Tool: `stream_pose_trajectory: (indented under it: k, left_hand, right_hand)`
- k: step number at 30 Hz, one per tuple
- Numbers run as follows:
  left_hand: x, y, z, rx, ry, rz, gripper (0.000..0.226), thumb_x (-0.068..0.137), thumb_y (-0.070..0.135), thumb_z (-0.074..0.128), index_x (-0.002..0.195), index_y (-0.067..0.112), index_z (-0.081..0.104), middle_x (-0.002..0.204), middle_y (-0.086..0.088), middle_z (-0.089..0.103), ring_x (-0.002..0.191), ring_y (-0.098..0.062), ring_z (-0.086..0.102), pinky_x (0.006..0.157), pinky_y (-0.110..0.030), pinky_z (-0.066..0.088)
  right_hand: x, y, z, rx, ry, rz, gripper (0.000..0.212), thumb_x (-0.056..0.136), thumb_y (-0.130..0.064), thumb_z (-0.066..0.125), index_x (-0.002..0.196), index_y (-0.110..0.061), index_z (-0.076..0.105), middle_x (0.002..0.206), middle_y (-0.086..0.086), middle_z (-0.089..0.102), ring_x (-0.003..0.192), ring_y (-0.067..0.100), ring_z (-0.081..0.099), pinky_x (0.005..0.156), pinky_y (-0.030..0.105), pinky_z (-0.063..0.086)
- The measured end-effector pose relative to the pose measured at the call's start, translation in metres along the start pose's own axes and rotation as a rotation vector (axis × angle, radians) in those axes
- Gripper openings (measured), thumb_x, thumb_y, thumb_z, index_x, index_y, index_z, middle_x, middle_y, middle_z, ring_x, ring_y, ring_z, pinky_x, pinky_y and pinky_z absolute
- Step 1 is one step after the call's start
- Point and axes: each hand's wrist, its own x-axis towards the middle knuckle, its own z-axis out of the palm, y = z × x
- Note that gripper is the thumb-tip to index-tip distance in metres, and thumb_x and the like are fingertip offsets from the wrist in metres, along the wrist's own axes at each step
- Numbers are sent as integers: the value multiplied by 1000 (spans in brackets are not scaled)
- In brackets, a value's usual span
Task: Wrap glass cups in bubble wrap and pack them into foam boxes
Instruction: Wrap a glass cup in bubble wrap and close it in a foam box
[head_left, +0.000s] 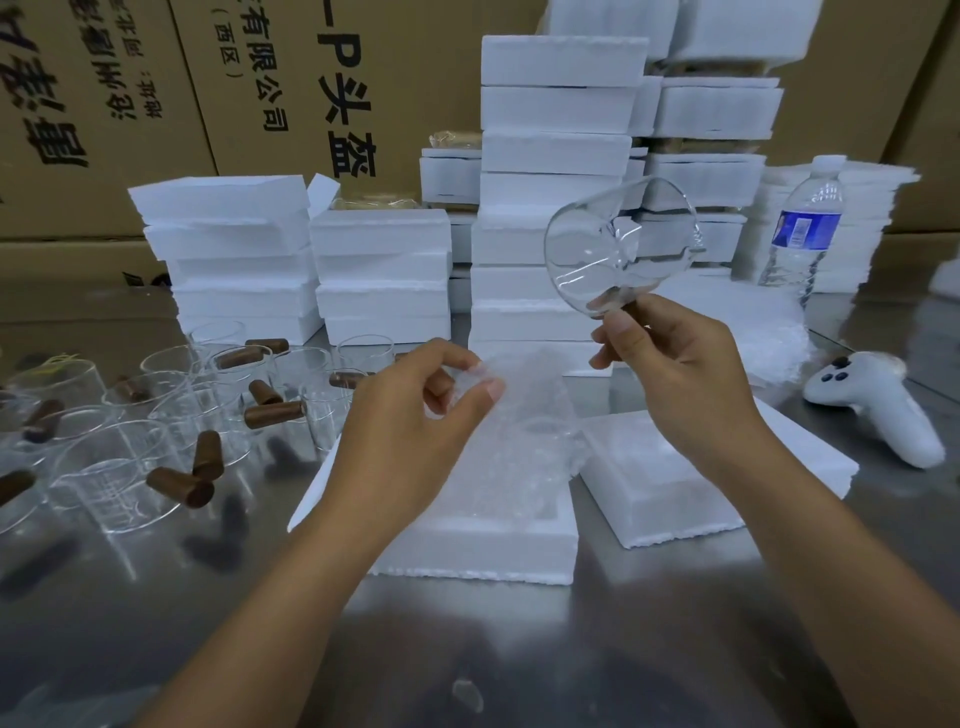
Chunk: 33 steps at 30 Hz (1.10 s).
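Observation:
My right hand (670, 364) holds a clear glass cup (618, 249) by its handle, raised above the table and tilted with its mouth toward me. My left hand (415, 415) pinches the upper edge of a sheet of bubble wrap (524, 441) between thumb and fingers. The sheet drapes over an open foam box (467, 551) in front of me. A second foam piece (701, 483), hollow side up, lies just right of that box, under my right forearm.
Several glass cups with brown handles (171, 431) lie at the left on the steel table (519, 649). Stacks of white foam boxes (550, 156) stand behind. A water bottle (802, 234), more bubble wrap (753, 327) and a white controller (872, 410) sit at the right. Cardboard cartons form the back wall.

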Motion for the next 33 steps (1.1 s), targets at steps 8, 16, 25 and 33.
stream_pose_trajectory:
  k: [8,16,25,33]
  left_hand:
    - [5,-1,0,-164,154,-132,14,80,31,71,72,29,60,57,9,52,53,-2,47,54,-7,36]
    - [11,0,-9,-333,269,-165,15,90,28,62,76,31,66,63,22,63,63,6,56,66,-6,44]
    - [8,11,-14,-336,293,-56,12,81,48,56,81,40,65,78,23,68,79,3,61,83,-22,51]
    - [5,17,-13,-222,303,63,9,84,46,55,86,40,62,88,15,63,82,3,57,88,-26,48]
  right_hand:
    - [-4,-2,3,-299,-177,-154,10,89,-19,61,94,-22,69,89,5,63,81,12,56,77,22,45]
    - [-3,9,0,-508,-143,-87,18,88,-32,56,96,-22,68,79,-6,54,77,8,51,73,25,41]
    - [-3,8,-1,-685,-135,-28,18,92,-34,54,100,-24,66,80,-8,47,76,13,48,68,31,38]
    - [-8,2,2,-793,-173,-130,20,92,-32,56,107,-24,66,80,-9,42,72,19,50,63,28,36]
